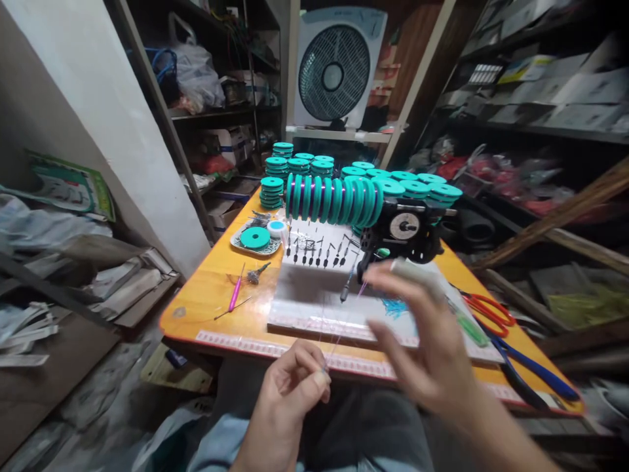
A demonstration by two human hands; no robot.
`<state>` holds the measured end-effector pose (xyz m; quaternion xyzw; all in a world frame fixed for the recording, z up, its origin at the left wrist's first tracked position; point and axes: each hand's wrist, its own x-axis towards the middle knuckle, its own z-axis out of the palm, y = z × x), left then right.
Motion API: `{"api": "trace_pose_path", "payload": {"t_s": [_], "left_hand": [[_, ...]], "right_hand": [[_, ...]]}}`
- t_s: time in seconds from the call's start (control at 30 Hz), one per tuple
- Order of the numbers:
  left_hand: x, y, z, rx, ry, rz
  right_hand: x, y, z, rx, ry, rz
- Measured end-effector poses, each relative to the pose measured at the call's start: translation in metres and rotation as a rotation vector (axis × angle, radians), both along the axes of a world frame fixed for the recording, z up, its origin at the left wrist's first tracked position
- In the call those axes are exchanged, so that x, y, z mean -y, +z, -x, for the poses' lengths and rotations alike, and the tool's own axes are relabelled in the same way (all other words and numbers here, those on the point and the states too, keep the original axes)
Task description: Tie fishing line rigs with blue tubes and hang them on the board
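Observation:
My left hand (295, 390) is closed in a pinch near the table's front edge. A thin purple line (362, 288) runs down from the black winding device toward its fingertips. Over the right part of the white board (304, 295), my right hand (432, 347) is raised with thumb and fingers apart, somewhat blurred; a pale covering wraps one finger. Behind it stands the black winding device (405, 229) with a round pale dial. A row of teal spools (334, 200) extends left from it. Several small dark pieces (319, 255) lie lined up on the board.
Stacks of teal discs (299, 164) fill the table's back. At left are a small tray (240, 246) and a pink-handled tool (236, 292). Red-handled scissors (491, 311) and blue-handled pliers (535, 370) lie right. A box fan (334, 72) stands behind, with loaded shelves on both sides.

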<state>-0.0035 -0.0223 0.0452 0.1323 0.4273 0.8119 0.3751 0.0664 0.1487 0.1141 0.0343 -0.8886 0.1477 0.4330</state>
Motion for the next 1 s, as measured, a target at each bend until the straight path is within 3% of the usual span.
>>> {"api": "trace_pose_path", "payload": {"t_s": [0.1,0.17,0.23,0.3,0.37,0.57,0.77,0.87,1.0], "left_hand": [[-0.003,0.004,-0.002,-0.005,0.017,-0.001],[-0.004,0.006,-0.004,-0.003,0.026,-0.014],[-0.006,0.007,-0.005,-0.001,0.03,-0.028],[-0.007,0.007,-0.006,0.002,0.028,-0.043],[-0.007,0.005,-0.007,0.009,0.025,-0.053],[-0.006,-0.005,-0.008,0.039,0.016,-0.054],[-0.009,-0.009,-0.013,0.07,-0.007,-0.036],[-0.01,-0.008,-0.014,0.069,-0.023,-0.041],[-0.012,-0.01,-0.014,0.049,-0.022,-0.036]], "right_hand": [[-0.046,0.057,0.044,-0.092,-0.105,-0.077],[-0.075,0.088,0.081,0.008,-0.188,-0.135],[-0.096,0.104,0.114,0.243,-0.251,-0.148],[-0.106,0.106,0.135,0.353,-0.285,-0.159],[-0.105,0.097,0.143,0.365,-0.334,-0.178],[-0.084,0.062,0.126,0.188,-0.45,-0.306],[-0.08,0.048,0.123,0.128,-0.465,-0.364],[-0.082,0.051,0.123,0.105,-0.45,-0.352],[-0.097,0.075,0.125,0.139,-0.334,-0.213]]}}
